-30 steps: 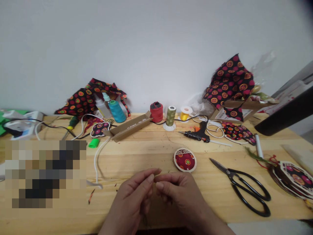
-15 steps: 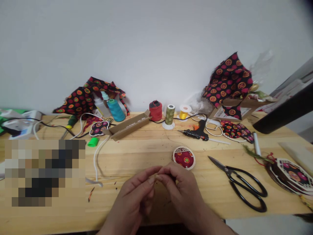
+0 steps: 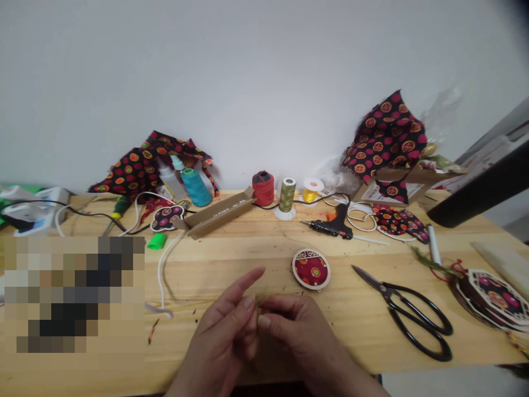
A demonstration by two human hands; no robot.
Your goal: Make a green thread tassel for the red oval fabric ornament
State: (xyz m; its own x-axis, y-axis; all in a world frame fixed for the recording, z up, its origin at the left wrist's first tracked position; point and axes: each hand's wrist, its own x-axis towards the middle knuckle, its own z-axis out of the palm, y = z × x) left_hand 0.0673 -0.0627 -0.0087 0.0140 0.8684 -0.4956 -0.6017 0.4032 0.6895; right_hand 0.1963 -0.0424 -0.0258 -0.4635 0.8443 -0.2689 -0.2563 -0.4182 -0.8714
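Close together at the front of the table, my left hand [image 3: 225, 325] and my right hand [image 3: 300, 333] pinch fine olive-green thread [image 3: 259, 299] between thumbs and fingers. The left index finger points away from the pinch. Most of the thread is hidden by my fingers. Just beyond the right hand lies a round ornament [image 3: 312, 269] with a pale fretwork frame and dark red patterned fabric. An olive thread spool [image 3: 287, 196] stands upright farther back, and a faint strand trails from it across the wood.
Black-handled scissors [image 3: 407, 311] lie at right, beside a stack of framed ornaments [image 3: 494, 298]. Behind are a glue gun [image 3: 333, 223], a red thread spool [image 3: 263, 188], a teal spool [image 3: 195, 187] and a long cardboard box [image 3: 219, 214]. A white cord [image 3: 162, 275] runs at left.
My left index finger has lifted away from the pinch. The right hand has shifted slightly down and left, showing more of the round ornament. Green strands now show between my fingers.
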